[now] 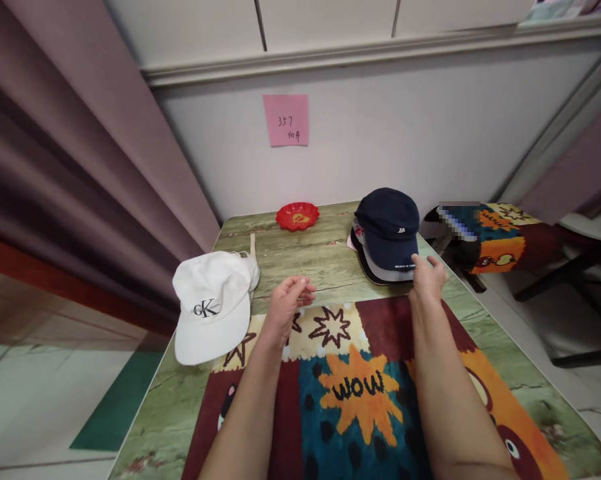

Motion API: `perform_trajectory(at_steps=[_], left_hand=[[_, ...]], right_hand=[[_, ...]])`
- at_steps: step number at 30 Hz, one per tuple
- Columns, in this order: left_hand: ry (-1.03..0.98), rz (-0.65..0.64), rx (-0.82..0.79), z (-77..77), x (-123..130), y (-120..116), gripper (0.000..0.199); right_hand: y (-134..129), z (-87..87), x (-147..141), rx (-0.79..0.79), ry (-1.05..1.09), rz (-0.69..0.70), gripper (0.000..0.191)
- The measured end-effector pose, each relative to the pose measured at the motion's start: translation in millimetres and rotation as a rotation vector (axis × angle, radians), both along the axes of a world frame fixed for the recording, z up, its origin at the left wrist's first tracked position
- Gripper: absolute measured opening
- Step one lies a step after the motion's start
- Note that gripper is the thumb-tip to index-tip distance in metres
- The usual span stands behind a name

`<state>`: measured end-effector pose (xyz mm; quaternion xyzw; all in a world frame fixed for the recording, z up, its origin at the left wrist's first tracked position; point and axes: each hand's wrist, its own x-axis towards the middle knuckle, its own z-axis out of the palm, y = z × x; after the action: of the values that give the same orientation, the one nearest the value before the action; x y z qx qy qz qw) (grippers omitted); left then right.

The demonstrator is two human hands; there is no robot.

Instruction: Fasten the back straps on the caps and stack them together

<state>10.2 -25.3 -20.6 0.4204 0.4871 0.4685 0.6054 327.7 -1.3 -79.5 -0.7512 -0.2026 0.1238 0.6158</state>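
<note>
My left hand point(291, 301) hovers above the front part of the table, its fingers curled together; whether anything is between them is too small to tell. To its left lies a white cap point(211, 303) with black letters, beside a pale strap. At the right, several caps are stacked, a navy cap point(388, 227) on top of a grey one point(384, 270). My right hand point(429, 275) is at the navy cap's brim, at the stack's front right edge, with its fingers apart and nothing visibly held.
A red scalloped dish point(297, 217) sits at the back of the green wood-patterned table point(290, 257). A colourful mat point(330, 393) covers the front. A pink note point(286, 121) is on the wall. Curtains hang at the left; a stool with patterned cloth point(503, 237) stands at the right.
</note>
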Motion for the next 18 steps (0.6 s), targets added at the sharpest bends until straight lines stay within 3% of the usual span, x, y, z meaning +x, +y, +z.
perform_trajectory(at_steps=[3,5,7,10,12,15,18], left_hand=[[-0.023,0.023,0.002,2.3,-2,-2,0.046],[-0.051,0.056,0.024,4.2,-4,-3,0.044],[-0.079,0.114,0.068,6.4,-9,-3,0.042],[-0.082,0.249,0.169,11.2,-21,1,0.034],[-0.010,0.392,0.289,15.6,-37,4,0.028],[0.273,0.705,0.522,21.0,-75,7,0.023],[0.608,0.996,0.572,18.9,-125,7,0.027]], right_hand=[[-5,7.2,-9,-0.040,-0.101,-0.081,0.065],[-9,9.6,-16,-0.082,-0.266,-0.056,0.075],[-12,8.5,-23,-0.163,-0.412,0.021,0.081],[-14,3.3,-28,-0.288,-0.462,0.187,0.084],[-14,1.8,-28,-0.320,-0.454,0.216,0.083],[-15,7.0,-27,-0.258,-0.473,0.142,0.074],[-17,18.1,-31,-0.107,-0.559,0.115,0.062]])
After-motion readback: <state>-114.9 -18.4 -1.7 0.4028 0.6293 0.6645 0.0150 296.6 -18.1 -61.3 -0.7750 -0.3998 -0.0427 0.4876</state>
